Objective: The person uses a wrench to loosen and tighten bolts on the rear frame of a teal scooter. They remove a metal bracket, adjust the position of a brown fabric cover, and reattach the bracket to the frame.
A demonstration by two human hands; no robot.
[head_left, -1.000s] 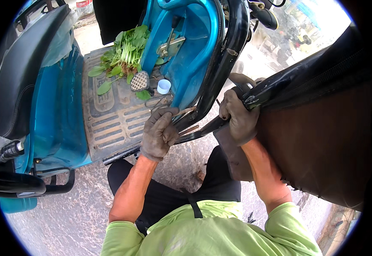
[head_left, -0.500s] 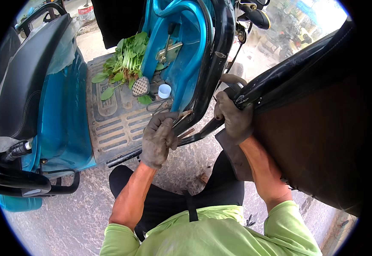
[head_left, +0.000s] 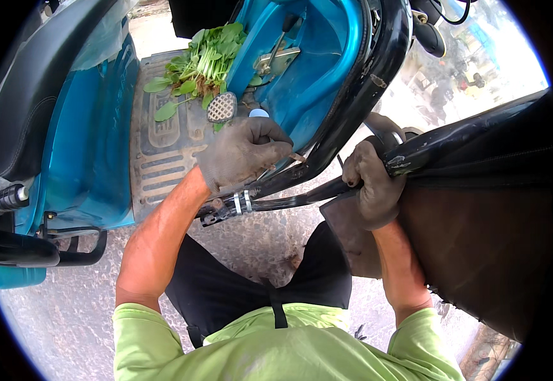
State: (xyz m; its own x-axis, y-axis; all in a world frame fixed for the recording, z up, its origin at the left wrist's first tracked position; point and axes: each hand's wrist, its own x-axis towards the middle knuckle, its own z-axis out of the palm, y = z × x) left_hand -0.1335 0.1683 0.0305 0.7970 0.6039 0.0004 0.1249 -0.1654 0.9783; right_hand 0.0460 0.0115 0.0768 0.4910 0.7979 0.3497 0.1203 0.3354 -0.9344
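My left hand [head_left: 241, 154], in a grey work glove, is closed with its fingertips pinched beside the lower black frame tube [head_left: 317, 152] of a blue vehicle. A short brownish strip [head_left: 297, 157] shows at those fingertips; what the fingers hold is mostly hidden. Below that hand, a thinner black bar [head_left: 283, 203] carries silvery clamps [head_left: 243, 202] near its end. My right hand [head_left: 378, 187], gloved too, is closed around the black padded bar [head_left: 419, 154] along the top of a dark brown panel [head_left: 473, 241].
On the vehicle's footboard [head_left: 162, 168] lie a bunch of leafy greens [head_left: 210, 60], a pedal [head_left: 222, 107] and a partly hidden white cap [head_left: 258, 113]. A black seat [head_left: 41, 95] rises at the left. A lever [head_left: 283, 35] stands inside the blue front shell [head_left: 314, 76].
My left hand has moved up and rightward over the footboard, covering most of the white cap. The clamped bar end has come into sight. My right hand keeps its grip, slightly further right.
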